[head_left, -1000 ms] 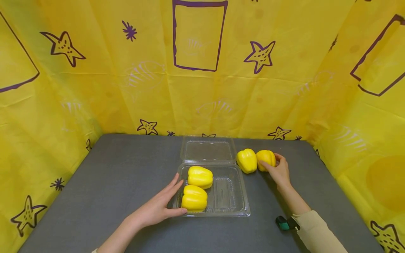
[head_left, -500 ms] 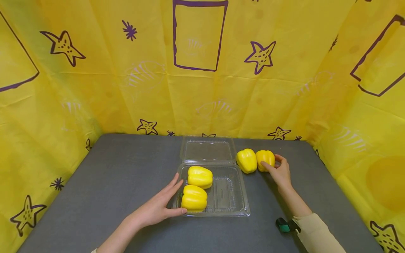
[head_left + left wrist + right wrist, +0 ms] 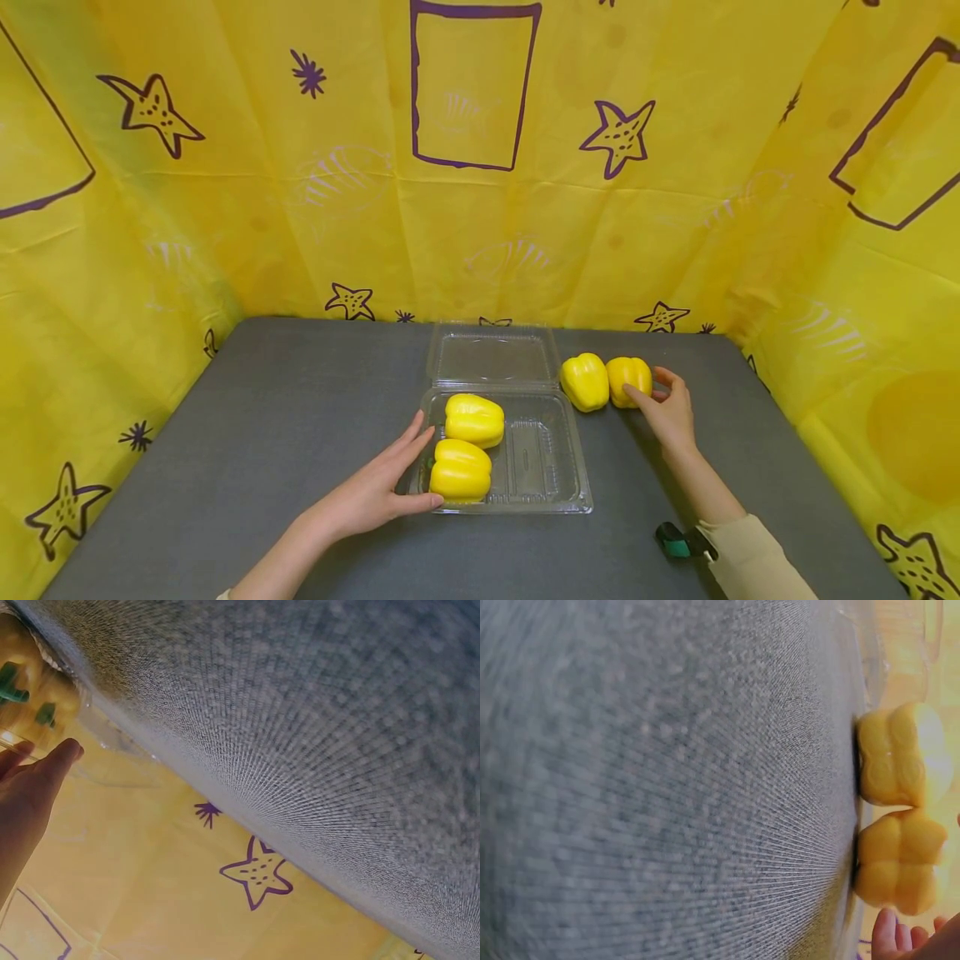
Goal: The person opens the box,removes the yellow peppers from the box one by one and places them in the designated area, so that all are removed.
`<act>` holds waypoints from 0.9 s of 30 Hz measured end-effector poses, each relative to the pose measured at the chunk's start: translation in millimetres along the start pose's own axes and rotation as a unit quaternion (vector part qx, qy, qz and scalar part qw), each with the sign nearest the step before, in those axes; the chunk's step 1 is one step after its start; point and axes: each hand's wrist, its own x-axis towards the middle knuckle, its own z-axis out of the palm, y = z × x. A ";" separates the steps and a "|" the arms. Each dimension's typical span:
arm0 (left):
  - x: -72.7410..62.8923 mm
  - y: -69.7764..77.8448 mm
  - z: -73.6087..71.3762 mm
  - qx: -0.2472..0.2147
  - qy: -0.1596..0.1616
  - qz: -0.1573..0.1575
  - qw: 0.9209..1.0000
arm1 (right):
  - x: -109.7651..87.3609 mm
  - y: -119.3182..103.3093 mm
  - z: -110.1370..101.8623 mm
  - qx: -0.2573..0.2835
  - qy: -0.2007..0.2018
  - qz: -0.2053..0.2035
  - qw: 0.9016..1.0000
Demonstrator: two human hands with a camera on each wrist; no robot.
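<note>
A clear plastic clamshell container (image 3: pixel 536 500) lies opened flat on the table. Two yellow bell peppers sit in its left half, a rear pepper (image 3: pixel 474 420) and a front pepper (image 3: pixel 461 471). My left hand (image 3: pixel 375 487) rests at the container's left side, fingers spread along the edge and thumb at the front corner. Two more yellow peppers stand side by side right of the lid: a left one (image 3: pixel 585 382) and a right one (image 3: pixel 630 382). My right hand (image 3: pixel 669 412) is beside the right pepper, thumb overlapping its front; the right wrist view shows the fingertips (image 3: pixel 885 922) just off it.
The container's lid (image 3: pixel 493 357) lies back toward the rear edge of the grey table (image 3: pixel 315 392). A yellow cloth (image 3: pixel 337 225) with starfish drawings hangs behind and on both sides. A black and green strap (image 3: pixel 682 542) shows beside the right sleeve.
My right hand has drawn slightly right and toward me, its fingers loosening from the right pepper. The left hand, container and other peppers have stayed in place.
</note>
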 end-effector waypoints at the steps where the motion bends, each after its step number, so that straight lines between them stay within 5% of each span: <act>1: -0.1 0.0 0.0 0.000 0.000 0.001 1.000 | -0.8 -0.2 -0.3 0.000 0.002 -0.001 1.000; 17: 0.9 0.6 -0.5 0.005 0.003 0.009 1.000 | -17.5 -15.9 -0.9 0.032 0.010 -0.030 0.999; 27: 0.3 0.8 0.2 0.001 0.001 0.015 1.000 | -32.4 -32.8 8.4 0.067 -0.034 -0.049 0.996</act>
